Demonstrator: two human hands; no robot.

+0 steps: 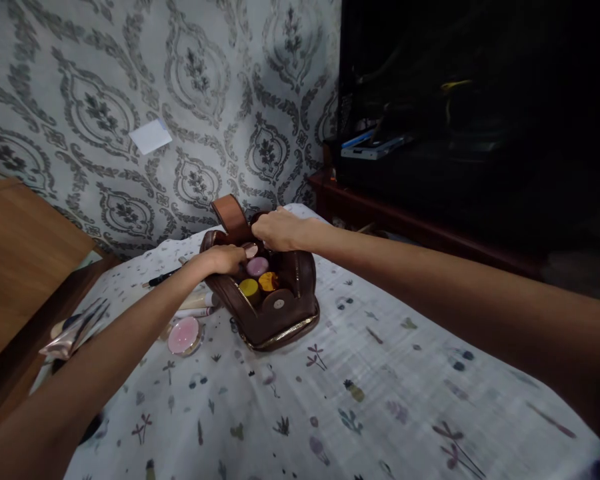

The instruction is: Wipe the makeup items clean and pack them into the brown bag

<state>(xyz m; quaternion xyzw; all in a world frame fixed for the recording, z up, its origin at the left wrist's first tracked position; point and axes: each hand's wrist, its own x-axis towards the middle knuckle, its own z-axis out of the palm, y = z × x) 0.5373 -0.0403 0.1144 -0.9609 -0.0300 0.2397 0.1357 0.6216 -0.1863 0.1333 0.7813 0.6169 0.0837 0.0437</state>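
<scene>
A brown cosmetic bag (pixel 253 327) with gold zips stands unzipped on the cloth. Inside it sit a yellow-lidded container (pixel 249 289), an orange one (pixel 269 282), a purple-pink lid (pixel 258 267) and a pale pink round piece (pixel 251 251). My left hand (pixel 225 259) reaches over the bag's left rim, fingers curled down beside the pale pink piece; what they hold, if anything, is hidden. At the far end, my right hand (pixel 280 228) is closed on the bag's rim, near the upright tan strap (pixel 230 215). Its fingertips are partly hidden.
A pink round compact (pixel 184 335) and several tubes (pixel 195 311) lie left of the bag. Farther left is a shiny pinkish pouch (pixel 75 333) beside a wooden panel (pixel 25 253). A patterned wall stands behind; a dark screen (pixel 480 133) is at right.
</scene>
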